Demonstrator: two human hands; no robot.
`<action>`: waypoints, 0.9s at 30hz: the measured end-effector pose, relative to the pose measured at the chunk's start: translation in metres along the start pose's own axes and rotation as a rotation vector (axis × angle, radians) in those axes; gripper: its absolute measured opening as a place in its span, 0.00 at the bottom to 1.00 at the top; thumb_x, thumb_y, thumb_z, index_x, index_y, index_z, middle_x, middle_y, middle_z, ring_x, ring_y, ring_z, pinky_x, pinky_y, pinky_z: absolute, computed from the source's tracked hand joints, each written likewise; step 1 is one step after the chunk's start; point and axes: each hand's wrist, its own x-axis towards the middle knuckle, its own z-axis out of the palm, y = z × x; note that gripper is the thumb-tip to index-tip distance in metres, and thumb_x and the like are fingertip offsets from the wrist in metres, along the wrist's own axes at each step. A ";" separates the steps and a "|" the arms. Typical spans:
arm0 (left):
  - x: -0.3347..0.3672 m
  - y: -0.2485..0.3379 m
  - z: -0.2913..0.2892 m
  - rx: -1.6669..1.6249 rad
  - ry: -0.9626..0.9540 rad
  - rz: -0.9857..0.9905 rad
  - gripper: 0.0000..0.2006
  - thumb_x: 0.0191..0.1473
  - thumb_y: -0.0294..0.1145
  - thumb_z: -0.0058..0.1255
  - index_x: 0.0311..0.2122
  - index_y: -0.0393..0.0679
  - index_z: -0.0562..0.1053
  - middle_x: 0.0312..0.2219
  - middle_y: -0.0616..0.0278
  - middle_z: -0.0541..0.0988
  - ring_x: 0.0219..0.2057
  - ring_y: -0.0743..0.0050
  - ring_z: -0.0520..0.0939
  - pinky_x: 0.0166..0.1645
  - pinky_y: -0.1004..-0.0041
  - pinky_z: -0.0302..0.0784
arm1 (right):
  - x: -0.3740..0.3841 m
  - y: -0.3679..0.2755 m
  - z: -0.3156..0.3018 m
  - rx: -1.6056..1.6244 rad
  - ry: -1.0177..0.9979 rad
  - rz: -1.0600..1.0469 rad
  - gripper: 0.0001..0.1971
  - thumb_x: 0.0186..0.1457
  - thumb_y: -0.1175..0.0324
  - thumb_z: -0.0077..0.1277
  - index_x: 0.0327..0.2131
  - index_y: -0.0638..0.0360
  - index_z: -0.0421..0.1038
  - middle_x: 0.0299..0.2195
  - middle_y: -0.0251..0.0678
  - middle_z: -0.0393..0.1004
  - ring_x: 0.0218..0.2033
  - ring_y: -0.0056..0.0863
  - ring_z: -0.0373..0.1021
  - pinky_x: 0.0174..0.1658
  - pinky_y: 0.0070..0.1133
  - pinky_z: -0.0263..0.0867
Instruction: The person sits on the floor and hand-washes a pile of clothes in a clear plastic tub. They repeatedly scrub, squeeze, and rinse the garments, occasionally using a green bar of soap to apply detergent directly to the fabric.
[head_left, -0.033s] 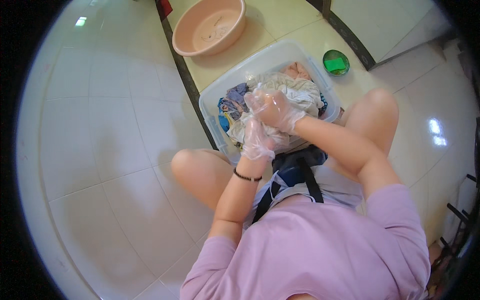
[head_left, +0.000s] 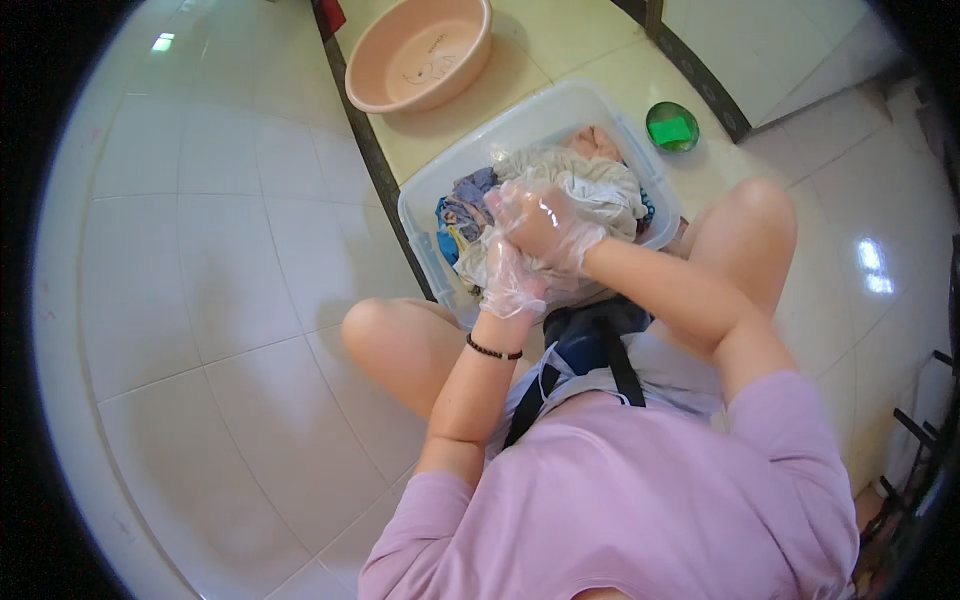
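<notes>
A clear plastic tub (head_left: 415, 212) of laundry stands in front of me, between my knees. Both of my hands are over it in thin transparent disposable gloves, pressed close together. My left hand (head_left: 514, 282) is closed, with off-white cloth (head_left: 592, 200) bunched around it. Just above and to its right, my right hand (head_left: 545, 222) is curled closed over the same cloth. The fold inside the fingers is mostly hidden by the gloves. Beside the hands lie a purple-grey patterned cloth (head_left: 470, 200), a blue cloth (head_left: 447, 245) and a peach cloth (head_left: 594, 142).
A peach plastic basin (head_left: 365, 88) stands beyond the tub to the left. Right of the tub is a small dark green bowl (head_left: 672, 147) with a bright green block (head_left: 670, 131) in it. A dark floor strip (head_left: 370, 165) runs along the tub's left. Black metal bars (head_left: 915, 428) stand at far right.
My right hand has shifted slightly left and down against my left hand, which has barely moved. Both stay closed on the cloth.
</notes>
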 end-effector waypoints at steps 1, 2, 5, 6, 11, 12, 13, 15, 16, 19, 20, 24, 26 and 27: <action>0.000 0.000 -0.015 0.340 0.017 0.219 0.17 0.53 0.44 0.45 0.44 0.45 0.67 0.42 0.61 0.70 0.44 0.68 0.70 0.48 0.66 0.67 | 0.000 -0.015 -0.004 -0.009 -0.032 -0.081 0.06 0.49 0.66 0.44 0.25 0.56 0.67 0.21 0.41 0.70 0.23 0.39 0.69 0.25 0.28 0.66; -0.002 0.002 -0.029 0.686 0.037 0.437 0.16 0.53 0.43 0.45 0.44 0.45 0.67 0.40 0.62 0.70 0.43 0.69 0.71 0.48 0.66 0.67 | -0.002 -0.034 -0.009 -0.014 -0.060 -0.164 0.05 0.48 0.66 0.44 0.25 0.55 0.67 0.22 0.41 0.71 0.25 0.39 0.70 0.28 0.28 0.67; 0.000 0.018 -0.034 0.228 -0.360 0.400 0.15 0.54 0.40 0.43 0.44 0.43 0.66 0.38 0.63 0.71 0.41 0.69 0.71 0.47 0.67 0.68 | -0.007 -0.045 -0.011 -0.265 0.074 -0.502 0.04 0.43 0.67 0.47 0.22 0.55 0.67 0.16 0.37 0.64 0.18 0.39 0.67 0.20 0.27 0.65; -0.004 0.017 -0.030 0.153 -0.243 0.279 0.15 0.54 0.39 0.43 0.45 0.43 0.65 0.38 0.63 0.71 0.41 0.68 0.71 0.47 0.68 0.68 | -0.004 -0.037 -0.011 -0.275 0.098 -0.509 0.04 0.43 0.67 0.47 0.22 0.55 0.67 0.16 0.37 0.63 0.18 0.39 0.67 0.20 0.27 0.65; -0.006 0.027 0.033 -0.041 0.257 0.106 0.15 0.58 0.39 0.37 0.47 0.45 0.64 0.35 0.66 0.72 0.38 0.73 0.73 0.44 0.73 0.70 | 0.011 -0.021 -0.012 0.158 0.085 0.239 0.10 0.49 0.64 0.48 0.21 0.57 0.68 0.21 0.47 0.70 0.28 0.43 0.70 0.28 0.31 0.66; -0.004 0.024 0.010 -0.069 0.068 0.179 0.15 0.57 0.38 0.37 0.48 0.44 0.64 0.36 0.65 0.72 0.38 0.73 0.73 0.44 0.73 0.70 | 0.004 -0.034 -0.010 0.194 0.109 0.080 0.09 0.49 0.64 0.48 0.21 0.57 0.68 0.21 0.47 0.70 0.28 0.43 0.70 0.28 0.31 0.66; -0.007 0.019 -0.020 -0.097 -0.111 0.254 0.15 0.57 0.38 0.38 0.48 0.44 0.64 0.37 0.65 0.72 0.39 0.73 0.73 0.44 0.73 0.70 | 0.000 -0.055 -0.015 0.238 0.125 -0.083 0.09 0.50 0.64 0.48 0.21 0.57 0.68 0.21 0.47 0.69 0.28 0.43 0.70 0.29 0.30 0.66; -0.005 0.016 -0.054 0.106 -0.252 0.358 0.16 0.57 0.38 0.37 0.48 0.43 0.63 0.39 0.63 0.72 0.41 0.71 0.72 0.45 0.72 0.69 | 0.005 -0.048 -0.023 0.246 0.048 -0.177 0.10 0.51 0.64 0.47 0.23 0.59 0.68 0.23 0.47 0.70 0.28 0.43 0.69 0.29 0.30 0.66; -0.002 0.017 -0.059 0.333 -0.200 0.386 0.17 0.57 0.39 0.36 0.49 0.43 0.63 0.41 0.62 0.72 0.43 0.70 0.72 0.47 0.71 0.69 | 0.008 -0.042 -0.026 0.249 0.006 -0.218 0.10 0.51 0.63 0.47 0.24 0.59 0.68 0.23 0.47 0.70 0.28 0.43 0.69 0.29 0.29 0.66; -0.015 0.036 0.025 -0.206 0.065 -0.076 0.20 0.58 0.44 0.32 0.47 0.41 0.65 0.43 0.58 0.72 0.45 0.64 0.72 0.51 0.66 0.66 | 0.020 0.018 -0.010 0.238 -0.094 0.460 0.12 0.51 0.61 0.49 0.26 0.61 0.68 0.25 0.40 0.72 0.28 0.35 0.70 0.30 0.25 0.66; -0.016 0.041 0.024 -0.273 -0.006 -0.082 0.20 0.58 0.45 0.32 0.47 0.41 0.66 0.43 0.58 0.73 0.45 0.63 0.72 0.50 0.66 0.67 | 0.021 0.018 -0.012 0.536 -0.169 0.588 0.13 0.50 0.60 0.50 0.27 0.62 0.69 0.26 0.38 0.73 0.28 0.33 0.70 0.30 0.24 0.65; -0.017 0.061 0.007 -0.313 0.071 -0.005 0.24 0.57 0.51 0.32 0.45 0.40 0.67 0.42 0.56 0.73 0.43 0.61 0.73 0.49 0.64 0.68 | 0.027 0.025 -0.031 0.930 -0.537 0.582 0.16 0.50 0.58 0.52 0.31 0.64 0.71 0.29 0.32 0.73 0.31 0.23 0.68 0.35 0.21 0.64; -0.023 0.066 0.006 -0.208 0.175 0.054 0.26 0.55 0.56 0.34 0.42 0.41 0.68 0.40 0.55 0.74 0.41 0.62 0.75 0.47 0.63 0.70 | 0.025 0.041 -0.047 0.695 -0.705 0.372 0.16 0.50 0.58 0.52 0.33 0.64 0.71 0.32 0.30 0.73 0.34 0.19 0.66 0.39 0.20 0.63; -0.020 0.064 -0.004 -0.139 0.125 0.071 0.22 0.55 0.51 0.39 0.43 0.41 0.68 0.38 0.58 0.74 0.39 0.66 0.75 0.44 0.68 0.70 | 0.017 0.057 -0.028 0.933 -0.565 0.436 0.14 0.51 0.60 0.52 0.33 0.63 0.71 0.33 0.30 0.72 0.36 0.16 0.65 0.41 0.18 0.62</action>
